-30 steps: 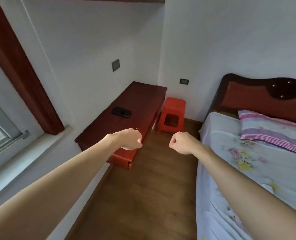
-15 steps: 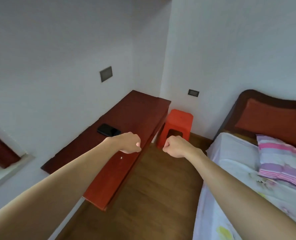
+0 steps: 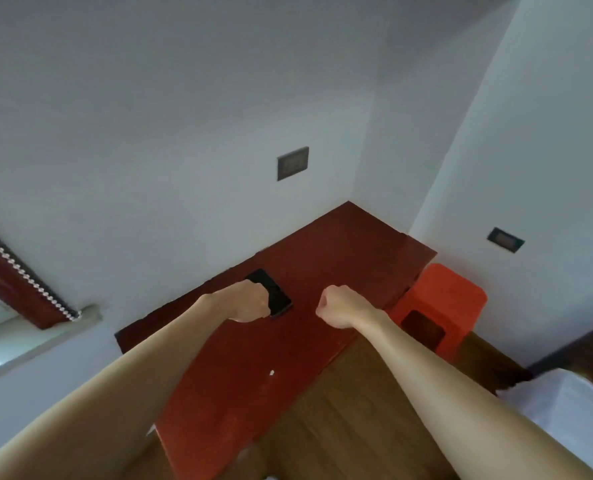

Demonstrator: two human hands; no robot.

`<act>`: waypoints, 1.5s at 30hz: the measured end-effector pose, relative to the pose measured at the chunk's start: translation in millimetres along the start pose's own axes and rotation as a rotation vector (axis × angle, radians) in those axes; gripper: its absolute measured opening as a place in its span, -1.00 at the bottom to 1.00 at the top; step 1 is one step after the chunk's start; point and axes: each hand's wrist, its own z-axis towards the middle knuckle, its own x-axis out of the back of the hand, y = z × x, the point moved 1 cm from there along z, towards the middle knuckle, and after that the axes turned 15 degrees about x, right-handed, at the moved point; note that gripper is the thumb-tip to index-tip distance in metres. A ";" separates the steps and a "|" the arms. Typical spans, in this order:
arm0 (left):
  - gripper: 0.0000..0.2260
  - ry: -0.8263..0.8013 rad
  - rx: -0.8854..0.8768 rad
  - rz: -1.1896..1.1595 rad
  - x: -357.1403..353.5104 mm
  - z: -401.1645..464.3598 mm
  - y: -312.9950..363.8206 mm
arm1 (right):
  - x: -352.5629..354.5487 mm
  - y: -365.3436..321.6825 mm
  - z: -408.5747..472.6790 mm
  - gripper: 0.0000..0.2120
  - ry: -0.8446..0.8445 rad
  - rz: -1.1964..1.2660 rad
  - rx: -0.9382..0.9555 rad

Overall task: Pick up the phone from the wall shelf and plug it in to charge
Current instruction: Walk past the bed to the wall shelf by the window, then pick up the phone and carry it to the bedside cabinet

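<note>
A black phone (image 3: 277, 295) lies flat on the dark red wall shelf (image 3: 340, 258), close to the wall. My left hand (image 3: 250, 303) is a closed fist held above the shelf, and it covers the phone's near left part. My right hand (image 3: 340, 310) is also a closed fist, a little to the right of the phone and apart from it. Neither fist holds anything. A grey socket plate (image 3: 292, 163) sits on the wall above the shelf. A second plate (image 3: 505, 240) is on the right wall. No charging cable is visible.
An orange plastic stool (image 3: 440, 299) stands on the wooden floor (image 3: 357, 410) at the shelf's far right end. A white bed corner (image 3: 572, 410) fills the lower right. A window sill with a dark red curtain (image 3: 14, 289) is at the left.
The view has swung left and closer to the shelf. Both fists have moved forward over the shelf, and the left one now overlaps the phone. Most of the bed has left the view.
</note>
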 end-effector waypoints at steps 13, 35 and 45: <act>-0.71 -0.016 0.369 -0.324 -24.5 56.3 -69.7 | -37.5 -6.5 169.6 -0.45 -0.276 -0.152 0.099; -0.79 0.210 0.921 -0.689 -125.5 26.1 -13.8 | -138.5 44.7 241.6 0.01 -0.127 -0.307 0.267; -0.77 0.201 0.977 -0.686 -111.0 -3.0 -0.4 | -109.8 16.7 237.0 -0.15 -0.317 0.310 0.177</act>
